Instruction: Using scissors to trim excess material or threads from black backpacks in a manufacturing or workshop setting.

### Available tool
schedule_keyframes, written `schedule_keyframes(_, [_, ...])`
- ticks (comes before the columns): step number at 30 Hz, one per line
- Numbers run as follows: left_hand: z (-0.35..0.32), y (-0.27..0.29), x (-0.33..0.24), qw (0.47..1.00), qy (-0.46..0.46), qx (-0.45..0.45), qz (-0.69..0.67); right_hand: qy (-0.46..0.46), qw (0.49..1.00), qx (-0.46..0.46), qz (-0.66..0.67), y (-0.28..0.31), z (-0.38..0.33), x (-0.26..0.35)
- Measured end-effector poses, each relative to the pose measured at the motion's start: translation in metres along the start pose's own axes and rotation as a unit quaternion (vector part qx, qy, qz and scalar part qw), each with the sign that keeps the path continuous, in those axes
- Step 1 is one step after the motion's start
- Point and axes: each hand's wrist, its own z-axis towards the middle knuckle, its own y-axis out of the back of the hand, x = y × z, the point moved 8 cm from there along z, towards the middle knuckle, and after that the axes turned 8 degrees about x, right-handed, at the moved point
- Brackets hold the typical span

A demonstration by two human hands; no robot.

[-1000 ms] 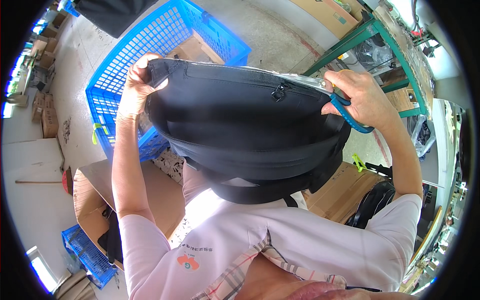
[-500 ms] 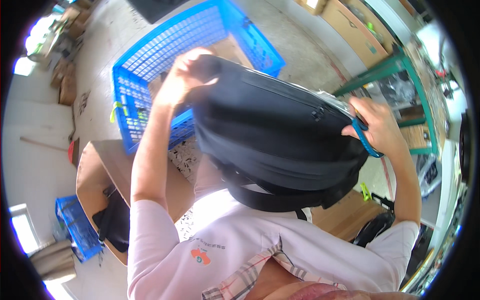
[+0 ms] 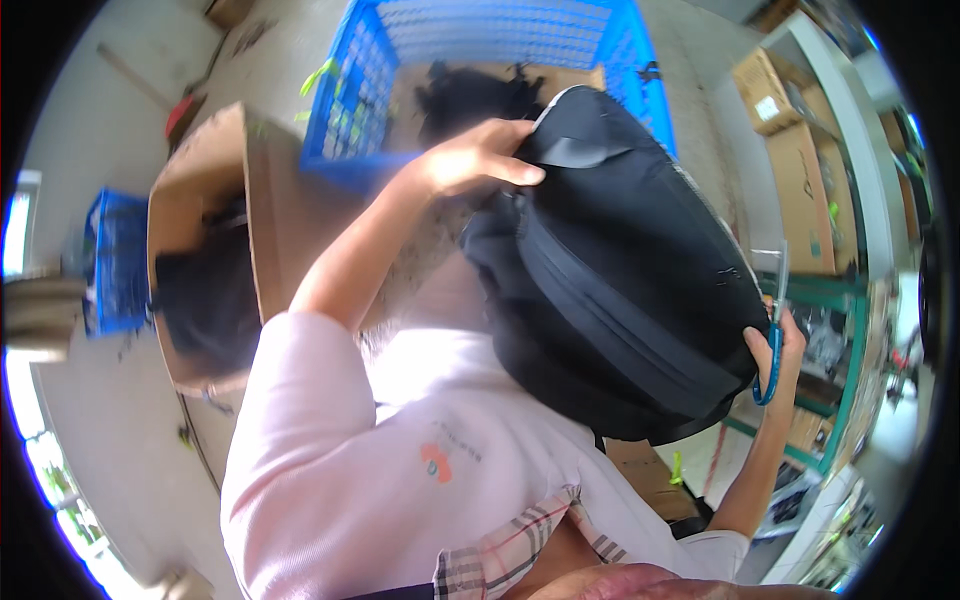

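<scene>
In front of my chest hangs a black bag (image 3: 630, 280) with zips and a pale edge along its outer side, tilted down to the right. My left hand (image 3: 482, 160) grips its upper left edge, thumb on the fabric and fingers partly behind it. At the bag's lower right edge is my right hand (image 3: 786, 345), closed round blue-handled scissors (image 3: 774, 362). Its thumb presses on the bag, and the fingers behind are mostly hidden. The scissors' blades point upward beside the bag.
A blue plastic crate (image 3: 330, 130) with dark items inside stands beyond the bag. To the left are an open cardboard box (image 3: 250, 200) holding black items and a smaller blue crate (image 3: 120, 262). Shelving (image 3: 868, 190) with cardboard boxes (image 3: 803, 190) and a green frame (image 3: 845, 400) line the right.
The bag has tilted, its right end lower and its left end shifted right. My left hand moved right and my right hand down with the scissors. My view has turned left.
</scene>
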Motion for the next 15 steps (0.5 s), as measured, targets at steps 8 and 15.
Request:
schedule_keyframes(8, [-0.058,0.063,-0.01,0.951,-0.052,-0.3,-0.058,0.096,0.991,-0.036,0.081,-0.009,0.079,0.055])
schedule_keyframes(15, [-0.106,0.094,-0.076,0.93,-0.068,-0.321,-0.169,0.029,0.9,0.128,0.415,-0.081,0.166,0.077])
